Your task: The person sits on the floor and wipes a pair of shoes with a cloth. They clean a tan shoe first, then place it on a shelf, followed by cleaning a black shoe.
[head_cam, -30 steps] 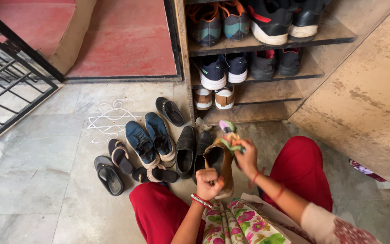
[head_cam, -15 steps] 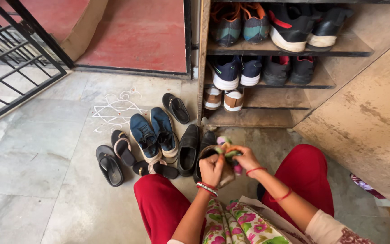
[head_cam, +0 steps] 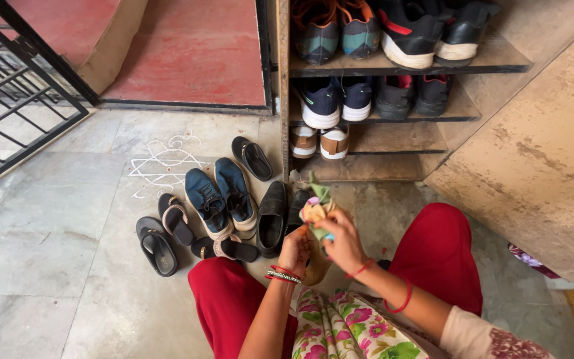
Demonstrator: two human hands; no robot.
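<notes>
Kneeling at floor level: left hand (head_cam: 295, 252) grips a tan shoe (head_cam: 316, 264); right hand (head_cam: 341, 242) pinches a multicoloured cloth (head_cam: 316, 211) against it. Beyond, five floor pairs look unwiped; wooden shoe rack (head_cam: 393, 63) half-filled.

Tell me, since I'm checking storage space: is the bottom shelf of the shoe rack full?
Not full. The bottom shelf holds only one tan-and-white pair at its left end; the board to their right lies bare.

I see my two hands close together in front of my knees. My left hand (head_cam: 295, 250) is curled shut, with bangles on its wrist. My right hand (head_cam: 341, 240) is pinching, fingers bent.
</notes>
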